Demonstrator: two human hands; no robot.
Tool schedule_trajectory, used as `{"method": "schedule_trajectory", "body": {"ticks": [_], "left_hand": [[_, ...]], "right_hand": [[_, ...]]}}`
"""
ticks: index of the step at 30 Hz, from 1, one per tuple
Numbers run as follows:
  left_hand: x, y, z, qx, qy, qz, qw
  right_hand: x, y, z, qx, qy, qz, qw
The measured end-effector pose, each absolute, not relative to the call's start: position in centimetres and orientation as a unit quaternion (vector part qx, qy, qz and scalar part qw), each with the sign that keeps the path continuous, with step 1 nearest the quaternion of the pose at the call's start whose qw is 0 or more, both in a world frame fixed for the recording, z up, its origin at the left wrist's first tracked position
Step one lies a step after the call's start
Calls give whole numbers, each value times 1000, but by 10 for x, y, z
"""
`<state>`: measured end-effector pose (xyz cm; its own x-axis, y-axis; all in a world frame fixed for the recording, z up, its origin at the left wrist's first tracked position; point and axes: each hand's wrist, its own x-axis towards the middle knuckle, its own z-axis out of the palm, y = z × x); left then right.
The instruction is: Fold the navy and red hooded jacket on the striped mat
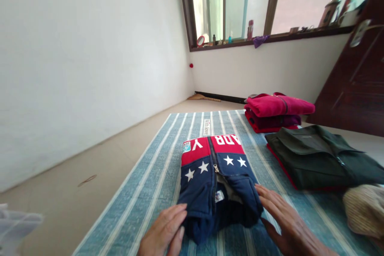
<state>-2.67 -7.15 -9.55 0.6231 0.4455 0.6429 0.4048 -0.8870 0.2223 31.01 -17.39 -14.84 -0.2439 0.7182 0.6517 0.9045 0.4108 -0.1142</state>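
A folded zip-up jacket [196,192], navy below and red above with white stars and letters, lies on the striped bed cover [150,184]. Its collar faces me and the zipper is partly undone, showing a white label inside. My left hand [164,228] touches the jacket's near left edge, fingers stretched and thumb apart beneath them. On the opposite side, my right hand [283,218] rests its extended fingertips against the jacket's right edge, thumb spread away. Neither hand is closed around the cloth.
To the right lies a folded dark green jacket [318,160] on something red. Behind it stands a stack of folded clothes with a pink garment [279,106] on top. A beige knitted item [364,208] sits at the near right. A white wall [90,68] runs along the left.
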Motion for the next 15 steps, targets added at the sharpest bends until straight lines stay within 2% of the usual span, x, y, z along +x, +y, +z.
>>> {"method": "schedule_trajectory", "body": {"ticks": [6,10,15], "left_hand": [[-11,-97,-128,887,188,394,-150],[3,-123,-149,872,235,387,-185],[20,-145,-154,885,291,325,-161]], "right_hand": [[301,-189,-156,-473,-787,-216,333],[293,-198,-163,-469,-787,-249,314],[268,-205,-162,-473,-782,-237,330]]}}
